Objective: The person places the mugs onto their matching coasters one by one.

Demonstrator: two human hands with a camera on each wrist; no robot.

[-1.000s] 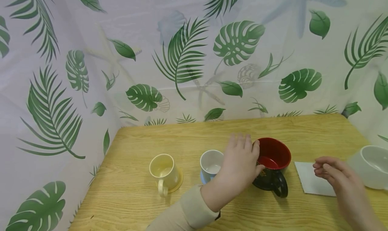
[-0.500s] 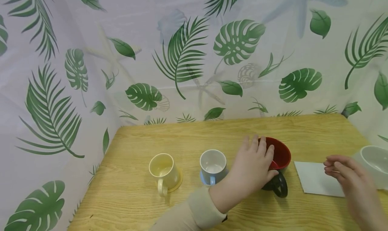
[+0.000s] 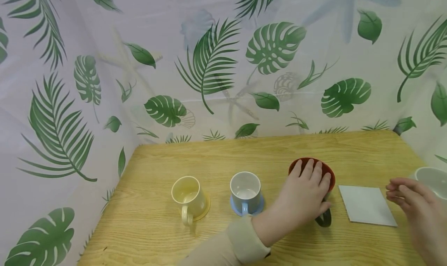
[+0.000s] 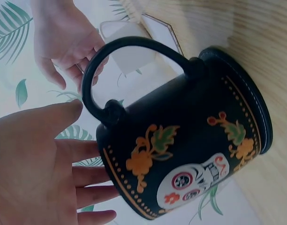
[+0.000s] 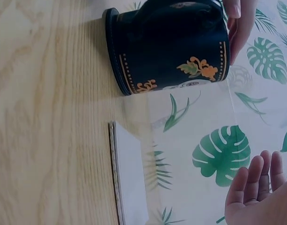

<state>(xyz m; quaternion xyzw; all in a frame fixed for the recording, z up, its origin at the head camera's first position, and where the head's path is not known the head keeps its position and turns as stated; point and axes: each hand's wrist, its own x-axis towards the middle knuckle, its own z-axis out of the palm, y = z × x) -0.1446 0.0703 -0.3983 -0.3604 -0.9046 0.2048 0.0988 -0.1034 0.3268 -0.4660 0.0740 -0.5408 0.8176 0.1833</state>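
Note:
My left hand [image 3: 297, 208] lies over the mouth of a black mug with a red inside [image 3: 324, 218], its fingers extended across the rim. In the left wrist view the mug [image 4: 190, 122] shows a skull and orange flowers, and stands on a black coaster [image 4: 255, 103]. The thumb is close to the mug's handle; whether it touches is unclear. My right hand [image 3: 417, 209] hovers with loosely bent fingers and holds nothing. It is beside a white square coaster [image 3: 366, 206] and partly in front of a large white mug [image 3: 433, 178].
Left of the black mug, a white mug with a blue handle [image 3: 245, 186] stands on a blue coaster [image 3: 258, 208]. A yellow mug [image 3: 190, 200] on a yellow coaster [image 3: 207, 209] is farther left. Leaf-patterned sheeting [image 3: 216, 130] borders the wooden table [image 3: 157, 235].
My left hand has moved rightward from the black mug's left side to over its mouth. My right hand has drifted right, uncovering the square coaster. The mugs have stayed in place.

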